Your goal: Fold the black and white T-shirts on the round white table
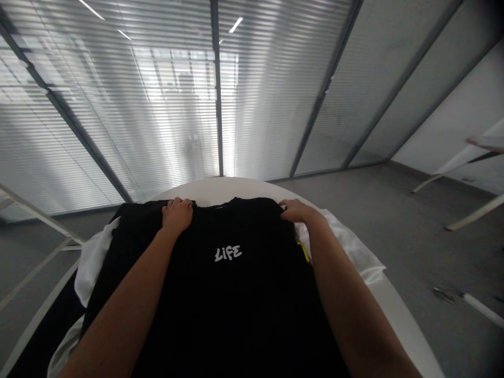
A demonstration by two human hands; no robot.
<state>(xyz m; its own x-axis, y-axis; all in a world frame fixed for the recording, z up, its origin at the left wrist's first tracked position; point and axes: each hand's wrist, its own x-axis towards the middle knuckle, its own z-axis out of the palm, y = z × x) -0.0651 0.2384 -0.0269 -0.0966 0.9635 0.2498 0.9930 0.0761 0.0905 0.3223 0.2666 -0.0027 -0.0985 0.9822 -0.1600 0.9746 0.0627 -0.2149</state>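
A black T-shirt (240, 294) with white "Life" lettering on its chest lies spread out in front of me, its neckline at the far side. My left hand (178, 214) is closed on the shirt near the left of the neckline, fingers curled over the cloth. At the far right shoulder, my right hand (295, 211) pinches the shirt's edge. White cloth (350, 244) lies under the shirt on the right, and more white cloth (94, 262) shows at the left. A yellow mark (304, 252) shows beside the shirt's right edge.
Everything rests on a round white table (409, 310). Behind it stands a glass partition with blinds (260, 105). Pale metal legs (35, 215) stand at the left, and white furniture (472, 152) at the right. A white pole (482, 310) lies low on the right.
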